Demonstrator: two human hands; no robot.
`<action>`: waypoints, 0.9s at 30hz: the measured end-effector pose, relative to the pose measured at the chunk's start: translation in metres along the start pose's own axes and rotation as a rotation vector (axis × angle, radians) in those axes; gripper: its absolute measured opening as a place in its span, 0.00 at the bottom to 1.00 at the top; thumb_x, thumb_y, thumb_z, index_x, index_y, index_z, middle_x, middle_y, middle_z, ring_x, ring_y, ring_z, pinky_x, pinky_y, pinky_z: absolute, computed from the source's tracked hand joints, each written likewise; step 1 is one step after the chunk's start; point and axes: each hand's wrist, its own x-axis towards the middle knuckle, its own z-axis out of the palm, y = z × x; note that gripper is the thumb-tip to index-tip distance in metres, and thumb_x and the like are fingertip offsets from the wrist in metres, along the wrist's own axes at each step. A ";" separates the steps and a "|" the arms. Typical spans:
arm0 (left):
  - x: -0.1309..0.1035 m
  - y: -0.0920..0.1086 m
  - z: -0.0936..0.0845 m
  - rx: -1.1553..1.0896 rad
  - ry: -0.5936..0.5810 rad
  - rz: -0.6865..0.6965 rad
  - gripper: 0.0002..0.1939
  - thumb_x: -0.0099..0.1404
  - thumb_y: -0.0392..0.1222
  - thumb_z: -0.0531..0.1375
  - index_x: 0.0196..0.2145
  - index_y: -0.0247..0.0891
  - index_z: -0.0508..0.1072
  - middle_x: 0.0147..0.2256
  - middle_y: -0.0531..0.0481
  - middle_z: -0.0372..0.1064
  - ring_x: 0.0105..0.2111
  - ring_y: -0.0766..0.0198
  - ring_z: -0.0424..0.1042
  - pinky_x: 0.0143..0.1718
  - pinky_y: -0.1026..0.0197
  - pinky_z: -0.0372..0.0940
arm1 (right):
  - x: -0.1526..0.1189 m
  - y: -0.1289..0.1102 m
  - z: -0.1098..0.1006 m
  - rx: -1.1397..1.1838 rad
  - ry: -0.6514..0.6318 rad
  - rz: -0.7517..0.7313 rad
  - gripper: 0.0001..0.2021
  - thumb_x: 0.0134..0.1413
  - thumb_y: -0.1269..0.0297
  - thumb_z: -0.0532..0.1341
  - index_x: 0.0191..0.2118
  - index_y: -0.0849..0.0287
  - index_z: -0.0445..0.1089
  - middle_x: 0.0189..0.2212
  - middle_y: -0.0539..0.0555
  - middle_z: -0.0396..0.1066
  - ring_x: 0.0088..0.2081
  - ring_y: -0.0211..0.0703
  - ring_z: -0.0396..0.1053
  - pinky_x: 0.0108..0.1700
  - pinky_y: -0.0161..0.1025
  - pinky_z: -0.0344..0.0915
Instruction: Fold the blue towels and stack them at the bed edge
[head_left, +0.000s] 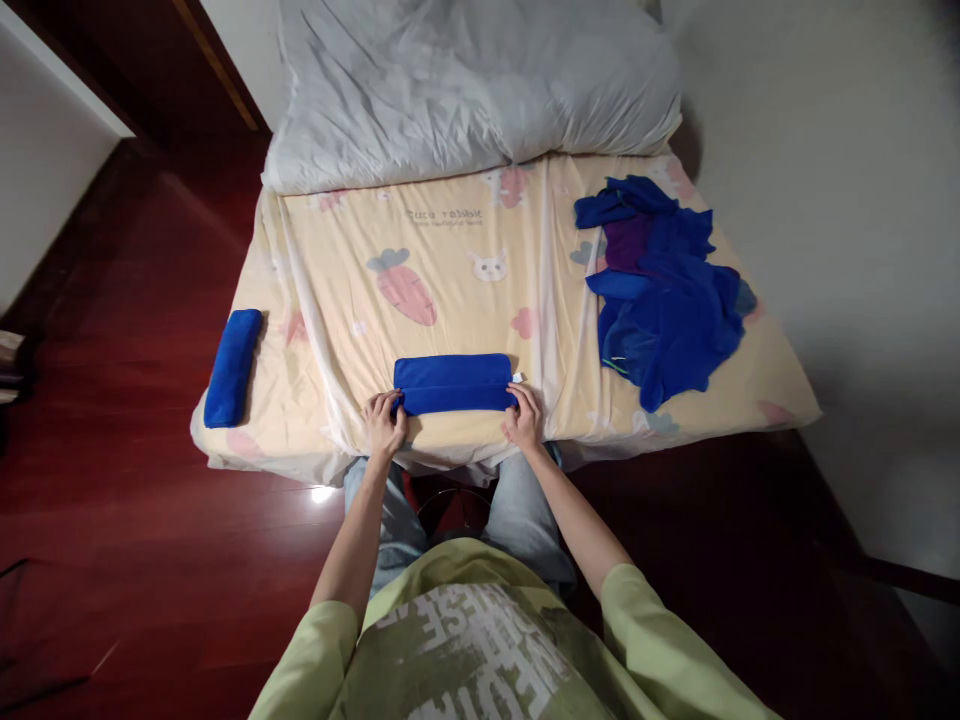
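A blue cloth (454, 384), partly folded into a wide strip with a small white tag at its right end, lies near the bed's front edge. My left hand (385, 420) pinches its lower left corner, fingers closed. At the opposite end, my right hand (523, 414) grips the lower right corner between thumb and fingers. A rolled or folded blue cloth (233, 368) rests at the bed's left edge. To the right is a crumpled pile of blue cloths (667, 300) with a purple piece (628, 244) among them.
The bed (465, 300) has a yellow sheet with carrot and rabbit prints and some raised wrinkles. A bulky grey-white quilt (472, 90) covers its far side. A white wall (840, 250) stands on the right; dark red floor (150, 330) shows on the left.
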 end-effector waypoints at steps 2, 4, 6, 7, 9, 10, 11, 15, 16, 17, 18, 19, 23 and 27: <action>0.001 -0.001 -0.004 0.005 -0.041 0.043 0.17 0.67 0.44 0.58 0.52 0.44 0.75 0.55 0.43 0.73 0.59 0.45 0.64 0.63 0.41 0.56 | 0.001 -0.002 -0.003 0.002 -0.036 -0.002 0.24 0.48 0.74 0.55 0.52 0.58 0.72 0.55 0.60 0.74 0.58 0.53 0.71 0.63 0.52 0.69; 0.001 -0.002 -0.006 -0.014 -0.079 0.093 0.22 0.63 0.43 0.60 0.54 0.43 0.73 0.57 0.42 0.71 0.60 0.44 0.64 0.64 0.41 0.57 | 0.002 -0.003 -0.005 0.000 -0.052 -0.008 0.25 0.44 0.75 0.57 0.52 0.58 0.71 0.56 0.60 0.73 0.59 0.54 0.70 0.63 0.53 0.69; 0.002 -0.004 -0.008 -0.023 -0.104 0.115 0.26 0.58 0.40 0.61 0.56 0.42 0.72 0.58 0.42 0.70 0.61 0.44 0.63 0.65 0.42 0.57 | 0.003 -0.003 -0.005 -0.004 -0.049 -0.016 0.26 0.43 0.76 0.57 0.52 0.58 0.71 0.56 0.60 0.73 0.59 0.54 0.70 0.64 0.54 0.68; 0.002 -0.004 -0.008 -0.020 -0.109 0.110 0.28 0.56 0.39 0.61 0.56 0.42 0.72 0.58 0.42 0.69 0.61 0.44 0.63 0.65 0.42 0.56 | 0.003 -0.003 -0.005 -0.001 -0.048 -0.020 0.27 0.44 0.76 0.58 0.53 0.58 0.71 0.56 0.60 0.73 0.60 0.54 0.70 0.65 0.54 0.67; 0.004 -0.003 -0.008 -0.016 -0.102 0.074 0.28 0.56 0.37 0.60 0.56 0.42 0.72 0.58 0.42 0.70 0.61 0.45 0.63 0.66 0.42 0.57 | 0.005 -0.002 -0.004 0.016 -0.039 -0.025 0.27 0.48 0.76 0.57 0.56 0.58 0.70 0.57 0.60 0.73 0.60 0.52 0.70 0.66 0.54 0.66; 0.004 -0.003 -0.008 -0.024 -0.092 0.053 0.27 0.57 0.37 0.59 0.55 0.42 0.72 0.57 0.43 0.71 0.61 0.45 0.64 0.66 0.42 0.57 | 0.005 -0.001 -0.003 0.027 -0.035 -0.023 0.26 0.50 0.76 0.57 0.57 0.58 0.70 0.57 0.60 0.73 0.60 0.52 0.70 0.66 0.54 0.66; 0.005 -0.002 -0.008 -0.040 -0.080 0.033 0.25 0.59 0.37 0.58 0.55 0.42 0.72 0.56 0.43 0.71 0.60 0.46 0.64 0.65 0.42 0.58 | 0.005 0.000 -0.003 0.038 -0.031 -0.018 0.25 0.53 0.75 0.57 0.58 0.58 0.70 0.57 0.60 0.73 0.60 0.51 0.70 0.66 0.54 0.66; 0.005 -0.005 -0.005 -0.133 -0.025 -0.056 0.17 0.69 0.43 0.57 0.54 0.43 0.73 0.52 0.42 0.72 0.58 0.49 0.67 0.64 0.45 0.61 | 0.000 0.005 0.002 0.042 0.018 0.062 0.19 0.63 0.67 0.56 0.57 0.59 0.72 0.53 0.62 0.76 0.56 0.51 0.73 0.60 0.52 0.71; 0.004 -0.008 -0.003 -0.152 -0.004 -0.090 0.16 0.70 0.46 0.57 0.54 0.42 0.73 0.51 0.41 0.71 0.57 0.49 0.67 0.63 0.46 0.62 | -0.002 0.006 0.004 0.036 0.040 0.099 0.17 0.65 0.64 0.56 0.56 0.59 0.72 0.51 0.63 0.77 0.53 0.51 0.75 0.58 0.52 0.72; 0.004 -0.010 -0.001 -0.169 0.018 -0.126 0.16 0.72 0.48 0.57 0.53 0.42 0.73 0.50 0.40 0.71 0.56 0.50 0.69 0.62 0.46 0.64 | -0.004 0.008 0.006 0.031 0.064 0.140 0.17 0.66 0.61 0.56 0.55 0.60 0.72 0.49 0.63 0.77 0.51 0.52 0.76 0.55 0.51 0.73; 0.003 -0.013 0.001 -0.184 0.039 -0.164 0.16 0.72 0.50 0.56 0.52 0.41 0.74 0.49 0.40 0.70 0.54 0.50 0.70 0.60 0.47 0.65 | -0.006 0.009 0.007 0.028 0.084 0.179 0.18 0.67 0.57 0.56 0.54 0.61 0.73 0.47 0.64 0.77 0.48 0.52 0.76 0.53 0.50 0.74; 0.002 -0.015 0.003 -0.199 0.056 -0.199 0.17 0.73 0.52 0.56 0.52 0.40 0.74 0.48 0.40 0.70 0.51 0.51 0.71 0.58 0.47 0.67 | -0.008 0.011 0.009 0.027 0.101 0.213 0.19 0.68 0.54 0.56 0.53 0.62 0.73 0.45 0.65 0.78 0.47 0.53 0.77 0.51 0.50 0.74; 0.001 -0.021 0.010 -0.238 0.092 -0.287 0.21 0.74 0.55 0.54 0.55 0.39 0.72 0.46 0.41 0.70 0.47 0.53 0.73 0.52 0.49 0.70 | -0.011 0.014 0.014 0.033 0.119 0.255 0.23 0.69 0.48 0.55 0.53 0.63 0.73 0.43 0.65 0.78 0.44 0.53 0.77 0.49 0.49 0.74; 0.003 -0.018 0.013 -0.225 0.113 -0.296 0.22 0.75 0.55 0.54 0.57 0.39 0.71 0.42 0.42 0.72 0.46 0.53 0.73 0.52 0.49 0.69 | -0.008 0.013 0.014 0.021 0.107 0.251 0.22 0.69 0.49 0.56 0.53 0.62 0.73 0.40 0.62 0.79 0.40 0.49 0.77 0.46 0.46 0.74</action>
